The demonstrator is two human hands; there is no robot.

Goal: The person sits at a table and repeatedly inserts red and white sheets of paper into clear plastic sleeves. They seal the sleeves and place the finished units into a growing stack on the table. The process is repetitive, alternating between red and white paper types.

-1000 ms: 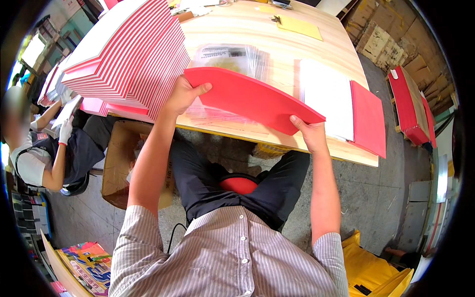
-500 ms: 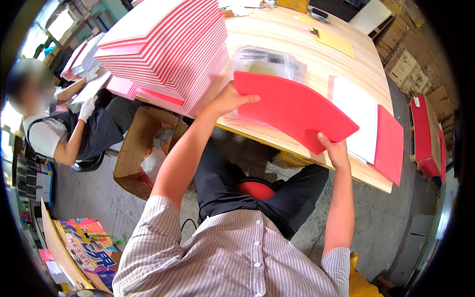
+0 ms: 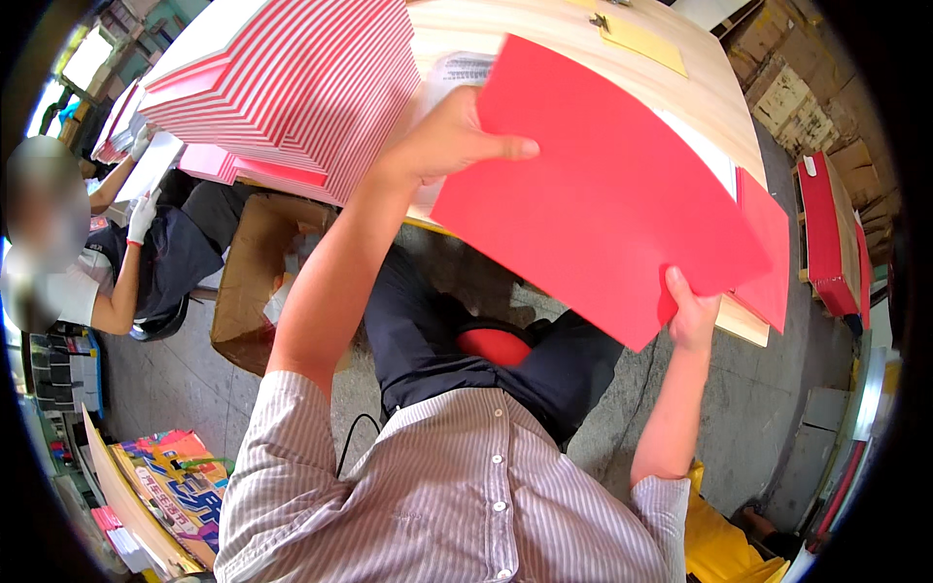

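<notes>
A large, slightly bowed red sheet (image 3: 603, 194), stiff like a cover, is held up between my two hands over the near table edge. My left hand (image 3: 457, 141) grips its left side, thumb on the face and fingers hidden behind. At the lower right corner my right hand (image 3: 694, 309) pinches the sheet, thumb in front. Partly behind it lie white paper (image 3: 702, 146) and another red sheet (image 3: 766, 233) on the table's right side. A clear plastic sleeve or packet (image 3: 455, 73) shows beside my left hand, mostly covered.
A tall stack of red-and-white booklets (image 3: 282, 92) stands on the wooden table (image 3: 724, 73) at left. Farther back lies a yellow clipboard (image 3: 643, 44). An open cardboard box (image 3: 238, 291) sits on the floor. At far left a gloved person (image 3: 146, 219) holds a white sheet.
The red sheet has been raised toward me and turned, showing more of its face. Both hands still hold it; the right has shifted slightly right. The whole view has tilted a little.
</notes>
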